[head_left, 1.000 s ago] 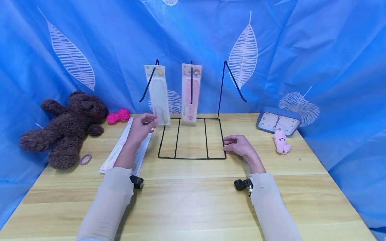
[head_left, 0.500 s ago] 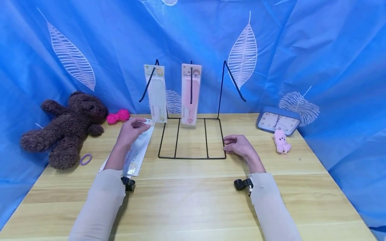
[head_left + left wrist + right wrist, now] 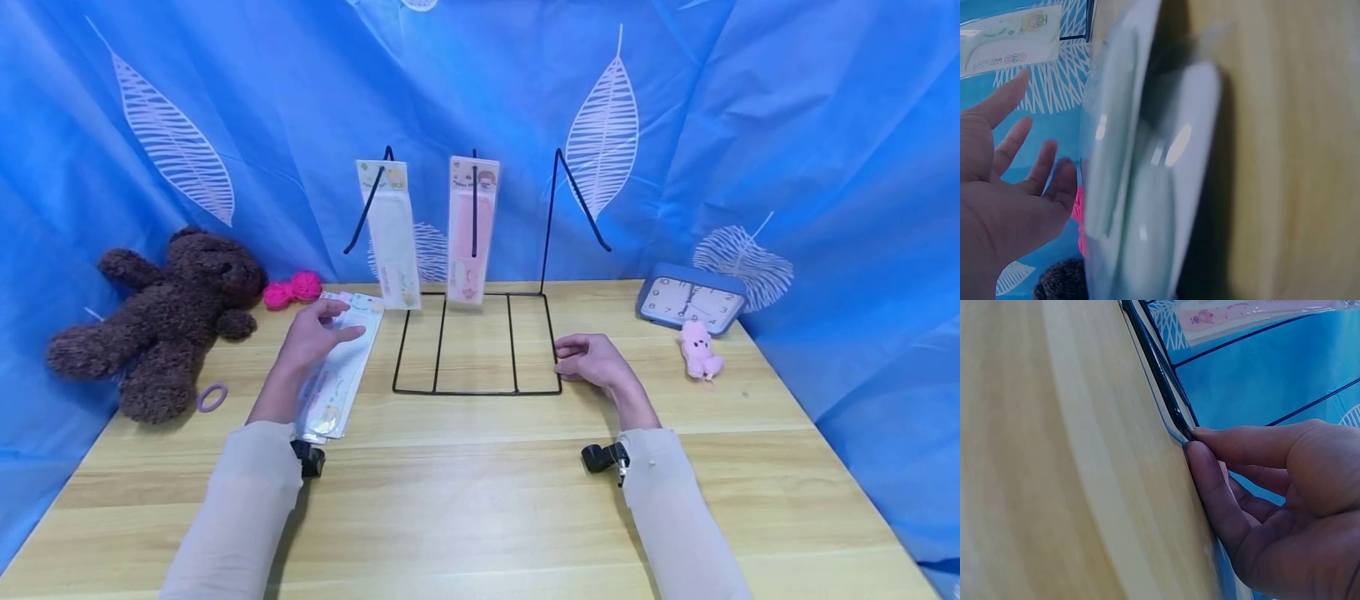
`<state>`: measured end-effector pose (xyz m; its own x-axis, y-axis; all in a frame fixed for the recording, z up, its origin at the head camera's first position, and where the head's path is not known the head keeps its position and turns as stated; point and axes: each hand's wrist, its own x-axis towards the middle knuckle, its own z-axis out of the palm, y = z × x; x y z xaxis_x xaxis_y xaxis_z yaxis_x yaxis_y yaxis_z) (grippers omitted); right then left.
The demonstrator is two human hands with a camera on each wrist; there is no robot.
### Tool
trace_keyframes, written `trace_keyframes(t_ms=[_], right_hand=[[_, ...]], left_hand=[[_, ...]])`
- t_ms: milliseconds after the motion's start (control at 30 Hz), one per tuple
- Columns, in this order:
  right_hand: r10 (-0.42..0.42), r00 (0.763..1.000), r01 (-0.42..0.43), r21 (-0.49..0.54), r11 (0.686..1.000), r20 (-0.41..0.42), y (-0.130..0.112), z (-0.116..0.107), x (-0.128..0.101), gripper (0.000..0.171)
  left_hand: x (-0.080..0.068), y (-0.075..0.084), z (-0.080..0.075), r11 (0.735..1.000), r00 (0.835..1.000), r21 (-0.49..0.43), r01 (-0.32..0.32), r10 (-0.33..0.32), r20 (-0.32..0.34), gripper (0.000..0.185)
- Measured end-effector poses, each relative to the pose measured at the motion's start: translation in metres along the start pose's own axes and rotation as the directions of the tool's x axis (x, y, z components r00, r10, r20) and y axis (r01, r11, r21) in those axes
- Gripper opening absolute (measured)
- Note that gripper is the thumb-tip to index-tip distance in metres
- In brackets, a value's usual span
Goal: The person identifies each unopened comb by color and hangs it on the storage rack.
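Observation:
A black wire display rack (image 3: pixel 457 392) stands mid-table with three hooks. A packaged pale green comb (image 3: pixel 392 237) hangs on its left hook, and a packaged pink comb (image 3: pixel 485 225) on its middle one. The right hook (image 3: pixel 582 198) carries nothing. My right hand (image 3: pixel 596 361) pinches the base's front right corner between thumb and finger, as the right wrist view confirms. Over a small stack of packaged combs (image 3: pixel 347 367) left of the rack is my left hand (image 3: pixel 309 337), thumb and fingers spread and holding nothing. In the left wrist view, two of those packs (image 3: pixel 1147 231) overlap, blurred.
To the left lie a brown plush bear (image 3: pixel 176 321), a pink yarn bow (image 3: pixel 292 289) and a purple hair tie (image 3: pixel 212 397). A blue clock (image 3: pixel 692 300) and a small pink plush toy (image 3: pixel 699 350) sit on the right. Blue curtain (image 3: pixel 480 75) surrounds the table.
My left hand has drawn away from the hanging green comb, moving left and down to the comb packs, its thumb and fingers spreading. The right hand stays at the rack corner.

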<state>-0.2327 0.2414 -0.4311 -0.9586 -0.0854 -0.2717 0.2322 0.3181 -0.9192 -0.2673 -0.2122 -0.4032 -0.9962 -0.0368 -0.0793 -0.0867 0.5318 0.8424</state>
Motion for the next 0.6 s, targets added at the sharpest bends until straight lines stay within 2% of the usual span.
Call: trace_keyframes(t_ms=[100,400,467,600], right_hand=[[-0.003,1.0,0.003,-0.003,1.0,0.0,-0.001,0.0,0.0,0.056],[0.003,1.0,-0.003,-0.005,1.0,-0.001,-0.003,0.001,-0.001,0.057],[0.006,1.0,-0.006,-0.006,1.0,-0.002,-0.003,0.001,-0.001,0.057],[0.006,1.0,-0.006,-0.008,1.0,-0.003,-0.002,0.001,-0.002,0.056]], left_hand=[[0.002,-0.002,-0.002,0.999,0.999,0.032,0.011,-0.012,0.033,0.071],[0.003,-0.012,-0.006,1.0,0.99,0.005,0.02,-0.021,0.143,0.094],[0.003,-0.013,-0.006,1.0,0.987,0.022,0.016,-0.02,0.159,0.096],[0.003,-0.013,-0.005,0.994,0.986,0.112,0.021,-0.039,0.161,0.095]])
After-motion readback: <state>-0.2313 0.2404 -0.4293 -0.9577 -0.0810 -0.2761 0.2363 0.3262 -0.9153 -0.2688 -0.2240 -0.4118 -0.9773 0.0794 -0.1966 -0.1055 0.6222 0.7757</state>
